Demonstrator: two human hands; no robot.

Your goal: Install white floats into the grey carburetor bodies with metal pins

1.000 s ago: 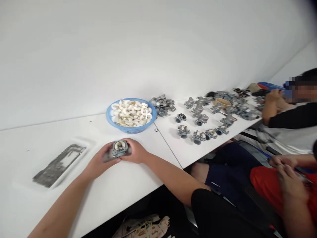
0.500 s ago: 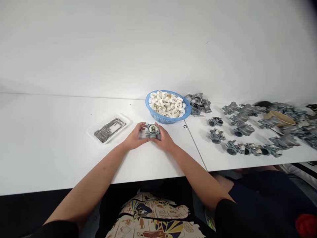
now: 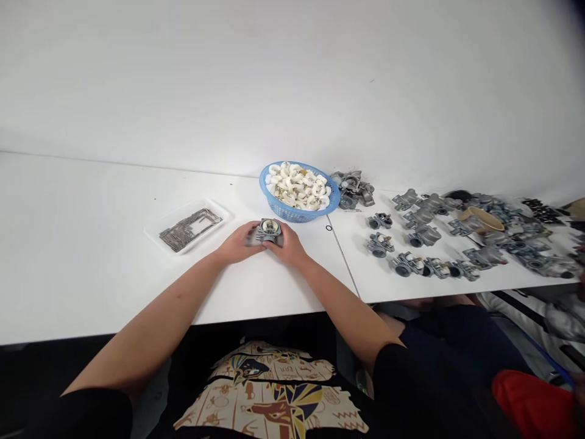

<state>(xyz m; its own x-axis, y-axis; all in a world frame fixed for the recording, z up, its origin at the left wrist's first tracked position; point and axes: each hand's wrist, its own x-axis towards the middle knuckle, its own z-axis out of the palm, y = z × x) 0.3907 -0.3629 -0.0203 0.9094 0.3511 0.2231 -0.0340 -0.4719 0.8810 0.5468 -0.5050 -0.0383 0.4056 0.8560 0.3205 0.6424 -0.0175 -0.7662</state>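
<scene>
A grey metal carburetor body (image 3: 269,230) with a white ring-shaped float in its top sits between my two hands, just above or on the white table. My left hand (image 3: 237,244) grips it from the left, thumb in front and fingers behind. From the other side my right hand (image 3: 289,244) is wrapped around it. Just behind stands a blue plastic basket (image 3: 292,214) heaped with white floats (image 3: 299,186). To the left of my hands lies a white tray (image 3: 183,249) holding many thin metal pins (image 3: 187,229).
Several carburetor bodies with floats (image 3: 409,264) stand in rows on the right part of the table (image 3: 292,292). Grey castings (image 3: 354,188) are piled beside the basket. More parts surround a tan bowl (image 3: 482,219) farther right. A person in dark shorts (image 3: 452,335) sits at the right.
The whole view has shifted, with the scene sliding left and slightly up. The carburetor body has tilted a little in my hands, which both still hold it.
</scene>
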